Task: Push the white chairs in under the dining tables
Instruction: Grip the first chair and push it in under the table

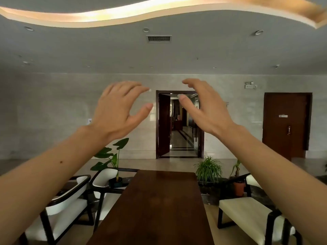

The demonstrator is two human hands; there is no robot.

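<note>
Both hands are raised in the air at about 12 o'clock, well above the furniture and touching nothing. The left hand (117, 110) has its fingers loosely curved and spread, thumb apart from the rest; the right hand (206, 106) mirrors it, fingers curled and parted, empty.

The long dark table (159, 206) runs straight ahead from 6 o'clock toward 12. On its left side, at about 8 o'clock, a white chair with a dark frame (65, 207) stands angled away from the table edge, clearly pulled out. A second white chair (104, 181) sits further along at about 10 o'clock, close to the table's far left corner and turned askew. At 4 o'clock a cream-seated chair (251, 213) stands apart from the right edge, and another seat (252, 179) shows behind it near 3 o'clock, mostly hidden by the forearm.

No chair looks tucked in yet, so the work seems barely begun. To do it well, I would lower the hands to the nearest chair's backrest, one on each side of the top rail, square the chair to the table edge first, then push evenly so the legs slide straight and the arms clear the tabletop. The potted plants (208, 169) near the far end should stay clear of the chairs.
</note>
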